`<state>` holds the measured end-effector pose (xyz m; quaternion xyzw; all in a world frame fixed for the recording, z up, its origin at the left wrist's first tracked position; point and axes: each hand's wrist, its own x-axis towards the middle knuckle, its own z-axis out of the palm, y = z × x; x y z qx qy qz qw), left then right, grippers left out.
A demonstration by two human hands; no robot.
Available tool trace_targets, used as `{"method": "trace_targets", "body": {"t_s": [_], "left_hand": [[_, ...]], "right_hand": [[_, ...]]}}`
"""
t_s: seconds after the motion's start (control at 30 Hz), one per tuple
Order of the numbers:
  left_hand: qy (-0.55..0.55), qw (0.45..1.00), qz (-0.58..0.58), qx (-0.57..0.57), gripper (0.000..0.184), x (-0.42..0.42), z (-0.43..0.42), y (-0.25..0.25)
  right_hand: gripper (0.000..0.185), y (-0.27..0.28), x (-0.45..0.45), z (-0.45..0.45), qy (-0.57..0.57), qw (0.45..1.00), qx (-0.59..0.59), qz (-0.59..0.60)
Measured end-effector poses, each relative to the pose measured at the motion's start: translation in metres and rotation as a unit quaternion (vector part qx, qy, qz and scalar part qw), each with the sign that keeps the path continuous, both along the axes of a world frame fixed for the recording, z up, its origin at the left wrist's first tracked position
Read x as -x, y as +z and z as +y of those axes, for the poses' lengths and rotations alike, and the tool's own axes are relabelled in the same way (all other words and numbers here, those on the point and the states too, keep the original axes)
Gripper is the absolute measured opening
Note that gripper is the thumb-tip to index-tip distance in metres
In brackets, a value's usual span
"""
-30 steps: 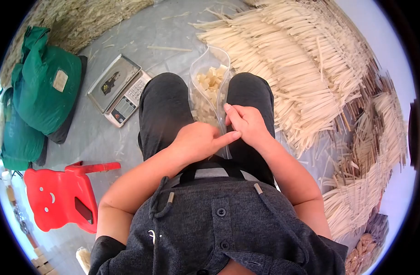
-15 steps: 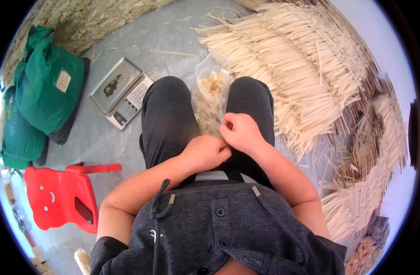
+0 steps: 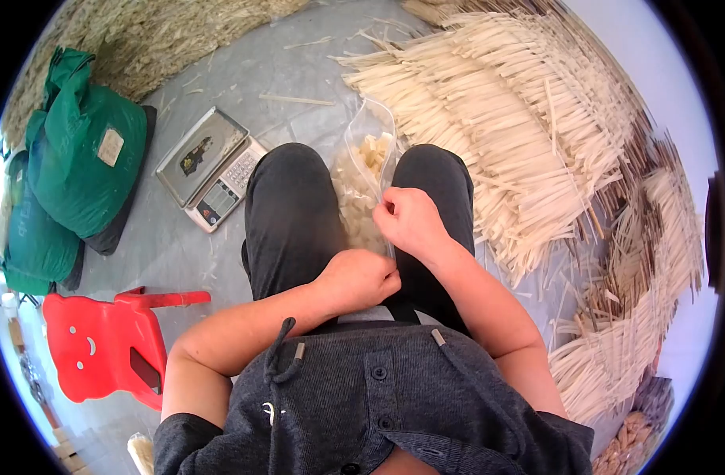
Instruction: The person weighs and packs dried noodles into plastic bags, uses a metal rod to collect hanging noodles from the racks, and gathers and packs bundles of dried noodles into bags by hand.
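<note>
Between my knees stands a clear plastic zip bag (image 3: pixel 354 178), its far end gaping. Pale, short-cut pieces (image 3: pixel 372 152) fill it, and some show through the clear wall. My right hand (image 3: pixel 412 222) pinches the bag's top edge about midway along. Closer to my body, my left hand (image 3: pixel 358 279) is closed at the near end of the same edge; its fingertips are partly hidden. The stretch of bag edge between the two hands runs nearly straight.
A digital scale (image 3: pixel 212 170) lies on the grey floor to the left, near green sacks (image 3: pixel 93 158). A red chair (image 3: pixel 101 344) holds a dark phone-like object (image 3: pixel 145 367). Pale dried strips (image 3: pixel 489 119) are heaped at right, with another pile (image 3: pixel 165 39) at the back left.
My right hand has slid a little up the bag edge, and my left hand sits slightly lower, so the gap between them has widened. The bag opening looks narrower.
</note>
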<state>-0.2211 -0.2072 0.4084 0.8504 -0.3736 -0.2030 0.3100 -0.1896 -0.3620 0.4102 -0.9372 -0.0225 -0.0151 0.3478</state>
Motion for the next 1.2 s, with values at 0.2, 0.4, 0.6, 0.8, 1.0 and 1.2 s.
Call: {"method": "trace_targets", "body": {"t_s": [0.2, 0.4, 0.6, 0.8, 1.0, 1.2], "left_hand": [[-0.005, 1.000, -0.013, 0.007, 0.030, -0.002, 0.001, 0.001], [-0.048, 0.998, 0.014, -0.031, 0.032, 0.009, 0.001, -0.004], [-0.013, 0.999, 0.043, -0.002, 0.033, 0.007, 0.008, -0.002], [-0.017, 1.000, 0.018, 0.013, 0.032, 0.008, 0.008, -0.004], [-0.048, 0.999, 0.000, -0.008, 0.031, 0.003, 0.003, -0.004], [-0.053, 0.998, -0.003, -0.019, 0.030, 0.005, 0.002, -0.003]], "right_hand": [[0.023, -0.001, -0.015, 0.003, -0.009, 1.000, -0.013, 0.005], [0.016, 0.003, -0.041, -0.013, -0.074, 0.980, -0.123, -0.135], [0.043, 0.040, -0.028, -0.028, -0.005, 1.000, -0.029, -0.009], [0.035, 0.001, 0.020, -0.013, 0.053, 0.990, 0.022, 0.131], [0.027, -0.008, 0.004, -0.003, -0.045, 0.999, -0.009, 0.012], [0.024, -0.016, -0.012, -0.001, -0.042, 0.999, -0.029, -0.010]]}}
